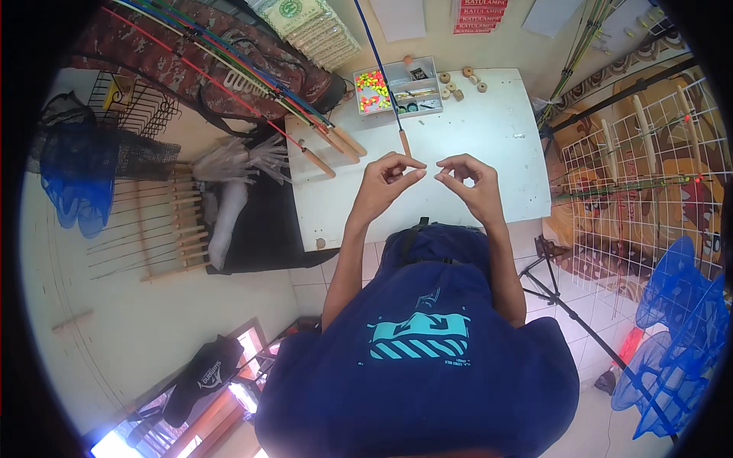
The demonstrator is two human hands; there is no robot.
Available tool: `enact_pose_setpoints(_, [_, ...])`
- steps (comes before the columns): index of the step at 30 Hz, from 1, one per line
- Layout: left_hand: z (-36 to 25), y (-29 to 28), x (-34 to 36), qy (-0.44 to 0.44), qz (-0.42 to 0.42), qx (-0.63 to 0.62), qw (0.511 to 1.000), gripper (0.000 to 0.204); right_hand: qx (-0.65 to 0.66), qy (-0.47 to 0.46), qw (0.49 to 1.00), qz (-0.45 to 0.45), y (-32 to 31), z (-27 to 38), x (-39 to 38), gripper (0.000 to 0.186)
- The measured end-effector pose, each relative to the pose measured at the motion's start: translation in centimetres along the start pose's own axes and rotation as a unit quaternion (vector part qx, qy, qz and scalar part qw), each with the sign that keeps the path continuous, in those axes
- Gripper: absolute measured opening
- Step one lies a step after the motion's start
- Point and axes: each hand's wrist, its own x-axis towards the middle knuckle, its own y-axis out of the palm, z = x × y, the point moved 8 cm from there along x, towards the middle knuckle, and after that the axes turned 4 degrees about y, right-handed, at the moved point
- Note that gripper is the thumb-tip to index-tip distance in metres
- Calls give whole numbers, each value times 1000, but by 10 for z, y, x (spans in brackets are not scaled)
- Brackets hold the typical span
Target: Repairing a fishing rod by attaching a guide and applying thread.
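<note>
White bench (489, 145): bare top, both hands raised over its near half.
Left hand (384, 183): thumb and forefinger pinched together, tips pointing at the other hand; whatever sits in the pinch is too thin to see.
Right hand (469, 183): fingers curled, thumb and forefinger also pinched, just beside the left, a small gap between them.
Held thing: can't make it out; the matched pinches look like a fine line or something similarly small stretched between the hands, a judgement only.
Blue rod (379, 65): thin, lies slanted across the bench, its wooden butt end (405, 143) just above the left hand, apart from it.
Doing it well: my read is keep both pinches firm and close, wrists steady over the bench, work near the rod butt so nothing tangles.
Parts box (397, 85): clear, compartments, bright yellow-pink beads in the left one, at the far edge.
Wooden spools (455, 84): a few small round ones right of the box.
Rod bundle (252, 80): coloured rods with wooden handles, leaning in from the left.
</note>
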Motion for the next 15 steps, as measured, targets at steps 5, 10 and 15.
enact_pose_setpoints(5, [-6,-12,-5,3,-24,70,997,16,-117,-33,993,9,3,7,-1,13])
enact_pose_setpoints(10, [-11,-4,-8,-1,-22,-20,1000,18,-20,17,1000,13,14,-10,-3,14])
enact_pose_setpoints(15, [-5,5,-8,-11,-3,-78,997,29,69,47,996,38,29,-24,-3,18])
